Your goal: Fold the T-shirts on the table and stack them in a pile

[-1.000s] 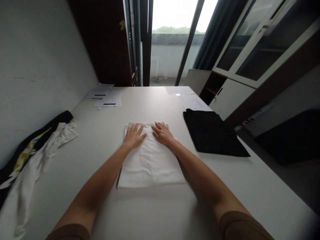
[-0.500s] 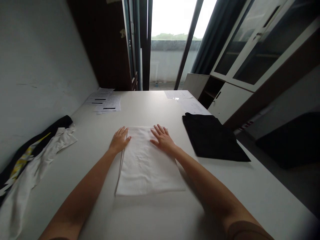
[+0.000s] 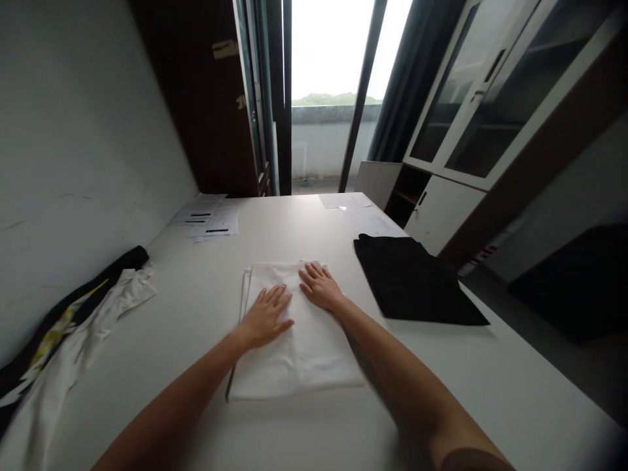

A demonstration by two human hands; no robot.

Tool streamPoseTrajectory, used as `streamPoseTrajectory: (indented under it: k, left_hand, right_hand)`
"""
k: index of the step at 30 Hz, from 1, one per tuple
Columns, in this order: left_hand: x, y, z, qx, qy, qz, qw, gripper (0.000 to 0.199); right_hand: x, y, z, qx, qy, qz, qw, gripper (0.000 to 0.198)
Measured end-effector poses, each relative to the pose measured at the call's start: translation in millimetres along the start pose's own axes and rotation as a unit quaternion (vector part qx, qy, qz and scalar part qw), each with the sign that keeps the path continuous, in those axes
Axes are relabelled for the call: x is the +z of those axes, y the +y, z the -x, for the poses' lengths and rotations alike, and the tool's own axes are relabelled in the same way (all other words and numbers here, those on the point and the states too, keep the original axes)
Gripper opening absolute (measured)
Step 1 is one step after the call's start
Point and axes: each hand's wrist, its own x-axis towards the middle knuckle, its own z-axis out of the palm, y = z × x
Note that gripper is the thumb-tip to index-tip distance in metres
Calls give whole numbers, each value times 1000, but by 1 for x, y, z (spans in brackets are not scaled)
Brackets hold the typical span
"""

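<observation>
One white cloth (image 3: pixel 314 366) mid-surface (image 3: pixel 191 307), long axis seemingly toward the far edge, and it's right under both palms: left hand (image 3: pixel 265 317) flat, right hand (image 3: pixel 320 286) flat closer to that edge, fingers apart, neither gripping. Plus one black cloth (image 3: pixel 417 281) by the right edge, looks like two garments (image 3: pixel 93 337) along the left.

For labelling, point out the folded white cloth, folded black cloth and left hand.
Folded white cloth (image 3: pixel 309 343), head view: its middle.
Folded black cloth (image 3: pixel 417 282), head view: middle.
Left hand (image 3: pixel 265 319), head view: its back.
</observation>
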Motion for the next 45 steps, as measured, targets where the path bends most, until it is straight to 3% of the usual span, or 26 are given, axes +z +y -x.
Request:
streamPoseTrajectory:
  k: [3,7,15,19,21,24,27,30,35,40,45]
  left_hand:
    - [-9,37,9,77,-41,35,996,76]
    - [-24,72,17,162,-90,74,980,80]
    - [-46,95,23,249,-96,92,959,76]
    - [-38,106,30,297,-65,46,952,76]
    - [-24,107,34,325,-27,0,945,66]
    - [-6,104,43,363,39,-58,929,48]
    - [-6,99,52,375,62,-58,923,44]
    - [-21,85,58,328,31,6,944,52]
    - [-21,42,54,78,10,24,997,70]
    - [-1,-1,45,-22,-2,6,1000,70]
    - [4,-21,41,-103,0,-6,995,67]
  right_hand:
    - [-6,24,5,45,-5,-6,999,64]
    - [-7,51,7,51,-7,-34,998,62]
    - [4,79,3,-12,38,-67,997,57]
    - [6,66,5,16,42,-40,998,61]
    - [6,62,7,24,39,-37,998,63]
    - [2,66,19,-5,39,-42,998,63]
    - [-4,66,38,-32,63,-55,996,59]
    - [-10,48,55,-62,67,-68,994,60]
    - [-10,3,65,-93,15,-63,994,66]
    - [-10,-3,62,-36,3,-51,998,63]
    - [-8,0,54,-18,11,-26,999,61]
